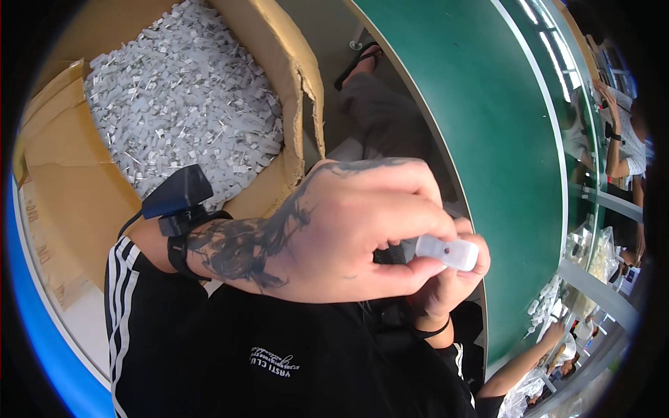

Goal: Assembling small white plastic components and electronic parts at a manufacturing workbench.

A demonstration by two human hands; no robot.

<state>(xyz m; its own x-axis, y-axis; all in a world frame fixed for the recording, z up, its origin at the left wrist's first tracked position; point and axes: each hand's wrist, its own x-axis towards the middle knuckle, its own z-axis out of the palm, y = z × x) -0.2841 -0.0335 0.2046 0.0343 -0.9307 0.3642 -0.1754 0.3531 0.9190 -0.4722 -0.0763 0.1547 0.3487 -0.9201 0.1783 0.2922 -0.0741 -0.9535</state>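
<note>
My left hand (376, 230), tattooed and with a dark device strapped at the wrist, reaches across in front of my black shirt. Its thumb and index finger pinch a small white plastic piece (446, 252) with rounded edges and one small dark spot on its face. Against the piece's far end curl the fingers of my right hand (453, 285), which lies partly behind the left one and wears a dark band at the wrist. Both hands are closed on this piece, close to the table edge. My left hand hides what lies under its palm.
A big open cardboard box (306, 76) at the left is heaped with small whitish plastic parts (188, 104). To the right runs a green-topped table (488, 139). White pieces (543, 306) and clear plastic bags lie at its far right, where a co-worker's arm (523, 366) reaches in.
</note>
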